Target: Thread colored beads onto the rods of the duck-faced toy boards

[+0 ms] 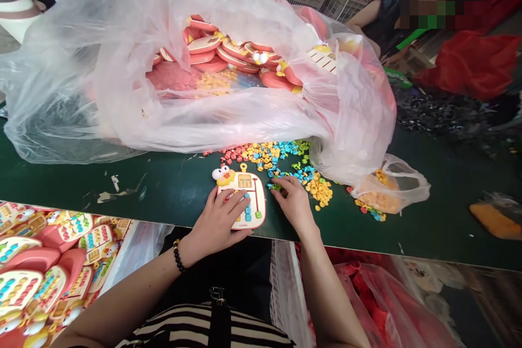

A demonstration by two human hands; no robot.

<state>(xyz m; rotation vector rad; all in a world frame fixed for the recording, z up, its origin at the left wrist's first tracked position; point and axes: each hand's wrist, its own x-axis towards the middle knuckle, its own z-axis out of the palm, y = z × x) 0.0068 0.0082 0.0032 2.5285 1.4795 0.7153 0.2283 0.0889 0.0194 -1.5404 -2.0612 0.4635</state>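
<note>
A cream toy board (256,185) with a red rim, a duck-like head with bulging eyes and rows of coloured sliding pieces lies on the green table. Across its left and lower part rests my left hand (214,220), fingers spread flat on top and hiding some of the rows. Just right of the board, my right hand (297,204) is closed in a pinch at small green and blue plastic pieces (274,187). Loose blue pieces (302,174) and a heap of yellow pieces (320,190) lie beside that hand; red ones (238,153) are farther back.
A large clear plastic bag (244,119) full of similar red-backed toys fills the table's far side. A small bag of yellow pieces (379,193) lies right. More toy boards (65,261) are piled below left. A co-worker's arm (367,16) shows at upper right.
</note>
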